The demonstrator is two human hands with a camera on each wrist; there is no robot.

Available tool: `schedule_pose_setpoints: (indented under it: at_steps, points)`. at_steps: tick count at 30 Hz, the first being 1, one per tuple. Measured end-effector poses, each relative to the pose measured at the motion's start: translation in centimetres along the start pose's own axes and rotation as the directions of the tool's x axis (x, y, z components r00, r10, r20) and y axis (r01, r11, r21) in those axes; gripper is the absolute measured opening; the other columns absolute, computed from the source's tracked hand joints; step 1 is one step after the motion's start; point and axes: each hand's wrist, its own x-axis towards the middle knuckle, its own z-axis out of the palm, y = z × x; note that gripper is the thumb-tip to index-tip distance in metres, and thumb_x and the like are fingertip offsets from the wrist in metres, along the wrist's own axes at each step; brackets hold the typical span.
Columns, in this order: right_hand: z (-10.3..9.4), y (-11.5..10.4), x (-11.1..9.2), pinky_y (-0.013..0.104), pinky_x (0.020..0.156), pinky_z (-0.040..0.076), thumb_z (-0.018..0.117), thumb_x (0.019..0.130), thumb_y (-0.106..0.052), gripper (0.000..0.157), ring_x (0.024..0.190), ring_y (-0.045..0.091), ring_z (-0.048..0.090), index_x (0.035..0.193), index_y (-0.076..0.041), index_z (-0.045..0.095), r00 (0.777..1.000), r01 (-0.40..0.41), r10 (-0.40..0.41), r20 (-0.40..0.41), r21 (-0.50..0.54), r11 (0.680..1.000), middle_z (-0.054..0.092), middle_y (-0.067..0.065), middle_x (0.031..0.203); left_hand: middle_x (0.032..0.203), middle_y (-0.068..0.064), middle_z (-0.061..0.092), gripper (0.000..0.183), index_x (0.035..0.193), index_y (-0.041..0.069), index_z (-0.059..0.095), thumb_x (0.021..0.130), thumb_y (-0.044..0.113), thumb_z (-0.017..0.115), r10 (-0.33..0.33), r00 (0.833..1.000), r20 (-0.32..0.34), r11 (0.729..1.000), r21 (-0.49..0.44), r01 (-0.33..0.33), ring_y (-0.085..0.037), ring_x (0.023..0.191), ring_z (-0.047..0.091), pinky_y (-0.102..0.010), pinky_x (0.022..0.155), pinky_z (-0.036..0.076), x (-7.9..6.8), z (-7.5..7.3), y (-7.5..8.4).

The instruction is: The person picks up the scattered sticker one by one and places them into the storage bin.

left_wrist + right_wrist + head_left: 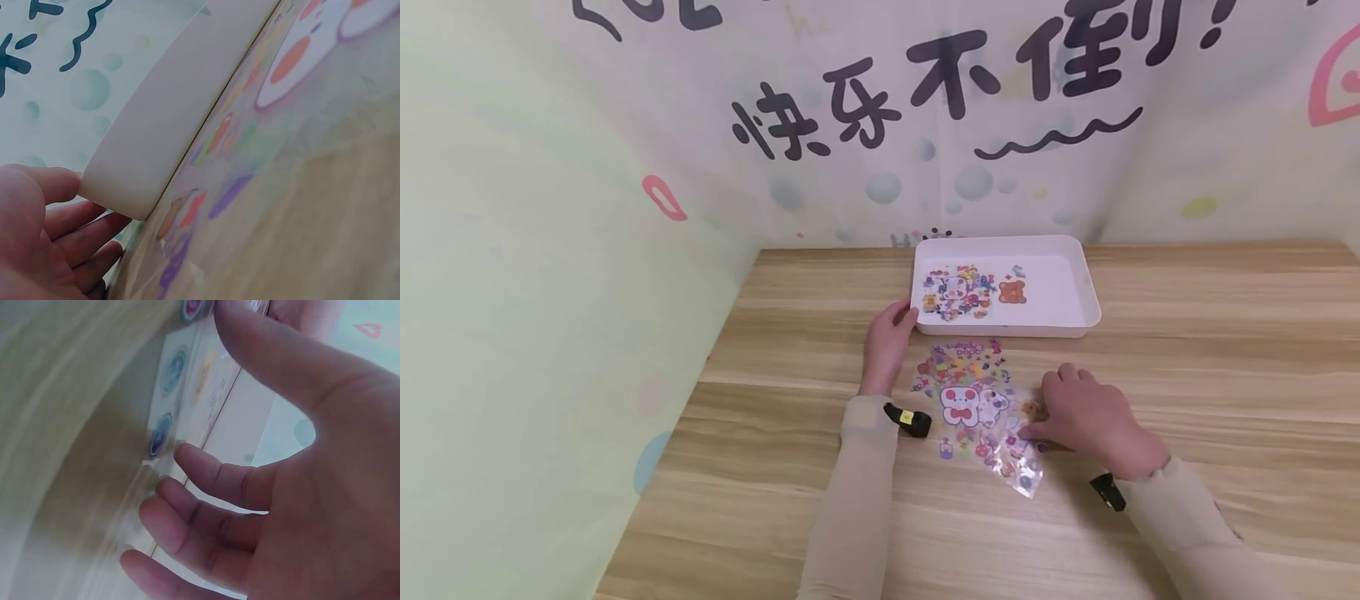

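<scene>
Touching the front left corner of a white tray [1060, 292], my left hand [887, 346] has its thumb at the wall and its other fingers loosely extended; the left wrist view shows them close around the tray corner [134, 156]. In front of the tray lie overlapping clear sticker sheets [961, 407] with white cartoon animals and small colourful shapes. My right hand [1093, 421] is at their right side, thumb at the sheets and the other fingers spread apart. Round printed stickers [175, 369] show beside that thumb in the right wrist view.
Inside the tray are a cluster of colourful stickers [955, 287] and a brown bear sticker [1012, 292]. The wood-grain table [1225, 358] meets a printed cloth backdrop [850, 208] just behind the tray, and a pale cloth [535, 333] hangs along the left edge.
</scene>
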Motion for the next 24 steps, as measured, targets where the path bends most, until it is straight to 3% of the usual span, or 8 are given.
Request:
schedule_pose_setpoints:
  at_steps: [5,11,19,24]
  points:
    - [0.1,0.4,0.2,0.028,0.047,0.035,0.072,0.062,-0.056,0.061,0.067,0.020,0.039,0.083,-0.004,0.049,1.000,0.005,-0.005,0.007,0.041,0.999,0.042,0.005,0.076,0.119,0.009,0.055,0.038,0.121,0.028,0.053,0.087,0.042,0.052,0.000,1.000,-0.009,1.000,-0.009,0.000,-0.010,0.111,0.047,-0.031,0.093,0.040,0.1,0.1,0.0]
    - [0.2,1.1,0.8,0.028,0.051,0.035,0.073,0.063,-0.052,0.059,0.068,0.018,0.041,0.092,-0.005,0.049,0.997,-0.011,-0.001,0.071,0.159,0.987,0.046,0.002,0.078,0.119,0.010,0.054,0.037,0.122,0.030,0.052,0.087,0.042,0.051,-0.014,1.000,0.004,1.000,-0.023,0.014,-0.009,0.112,0.046,-0.031,0.093,0.039,0.1,0.1,-0.1]
    - [0.6,2.6,1.7,0.026,0.051,0.035,0.069,0.076,-0.032,0.026,0.060,0.014,0.042,0.076,-0.014,0.051,0.996,0.060,-0.074,0.051,0.241,0.969,0.048,-0.002,0.067,0.118,0.008,0.056,0.037,0.121,0.027,0.053,0.087,0.041,0.052,0.008,1.000,-0.006,1.000,-0.006,-0.008,-0.012,0.112,0.047,-0.033,0.096,0.037,0.0,-0.1,0.1]
    - [0.7,3.2,2.0,0.026,0.053,0.036,0.064,0.081,-0.029,0.017,0.058,0.013,0.043,0.073,-0.016,0.055,0.993,0.110,-0.119,0.021,0.252,0.961,0.049,-0.005,0.063,0.117,0.008,0.056,0.037,0.121,0.027,0.054,0.087,0.041,0.052,0.012,1.000,-0.007,1.000,-0.002,-0.012,-0.011,0.111,0.048,-0.032,0.094,0.038,0.0,0.0,0.0]
